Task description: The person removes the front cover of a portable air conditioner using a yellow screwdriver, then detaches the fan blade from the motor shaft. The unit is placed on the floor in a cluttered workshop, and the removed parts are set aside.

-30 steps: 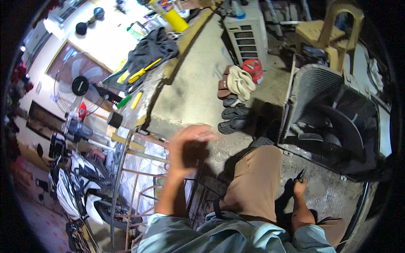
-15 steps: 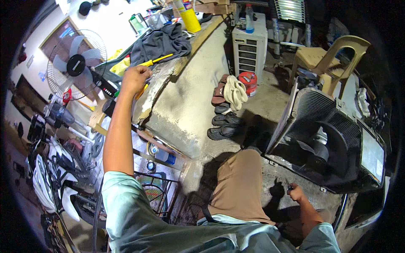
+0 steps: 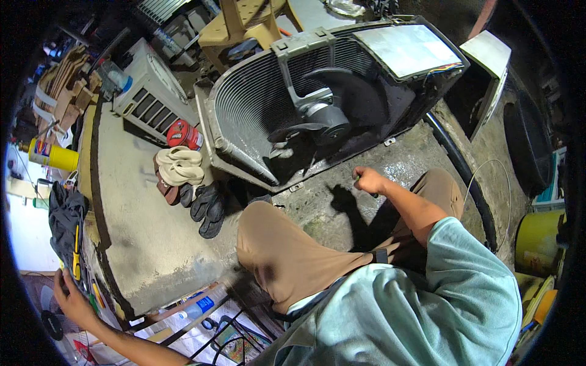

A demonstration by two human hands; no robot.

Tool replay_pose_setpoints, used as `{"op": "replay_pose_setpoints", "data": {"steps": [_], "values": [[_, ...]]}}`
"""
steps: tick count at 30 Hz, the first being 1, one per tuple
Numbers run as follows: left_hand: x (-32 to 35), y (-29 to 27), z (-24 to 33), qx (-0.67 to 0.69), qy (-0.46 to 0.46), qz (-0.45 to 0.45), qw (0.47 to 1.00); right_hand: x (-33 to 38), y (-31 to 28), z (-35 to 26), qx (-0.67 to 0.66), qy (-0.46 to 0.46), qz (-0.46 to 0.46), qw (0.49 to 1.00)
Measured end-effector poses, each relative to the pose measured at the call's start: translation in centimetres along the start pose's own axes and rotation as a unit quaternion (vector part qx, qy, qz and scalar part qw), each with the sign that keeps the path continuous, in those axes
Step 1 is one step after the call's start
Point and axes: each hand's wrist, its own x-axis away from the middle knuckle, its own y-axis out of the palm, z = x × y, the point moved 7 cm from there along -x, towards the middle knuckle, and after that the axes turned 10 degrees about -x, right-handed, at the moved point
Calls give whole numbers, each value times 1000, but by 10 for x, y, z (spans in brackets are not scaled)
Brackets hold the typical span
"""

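Observation:
On the far left, my left hand (image 3: 74, 300) is beside the ledge, fingers apart and nothing visible in them. Just beyond its fingertips a yellow-handled screwdriver (image 3: 76, 268) lies against a dark cloth (image 3: 66, 213). My right hand (image 3: 370, 181) is closed on a small dark-handled tool (image 3: 356, 177); most of it is hidden in the fist. Ahead of that hand stands an opened air-conditioner outdoor unit (image 3: 287, 46), with its fan motor (image 3: 326, 117), black fan blades (image 3: 357, 91) and curved fins exposed.
A red can (image 3: 185, 135), pale slippers (image 3: 180, 166) and black sandals (image 3: 208, 208) stand left of the unit. Behind them is another white outdoor unit (image 3: 146, 97). A black hose (image 3: 467, 177) runs along the right floor, near a yellow bucket (image 3: 537, 243).
My view has swung right, bringing the opened unit to the middle. My left hand has gone from a closed shape to spread fingers near the screwdriver. My right hand stays closed.

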Motion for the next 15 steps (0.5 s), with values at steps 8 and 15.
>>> {"op": "replay_pose_setpoints", "data": {"steps": [8, 15], "values": [[234, 95, 419, 438, 261, -382, 771, -25, -19, 23, 77, 81, 115, 987], [289, 198, 608, 351, 163, -485, 784, -71, -18, -43, -459, -33, 81, 884]]}}
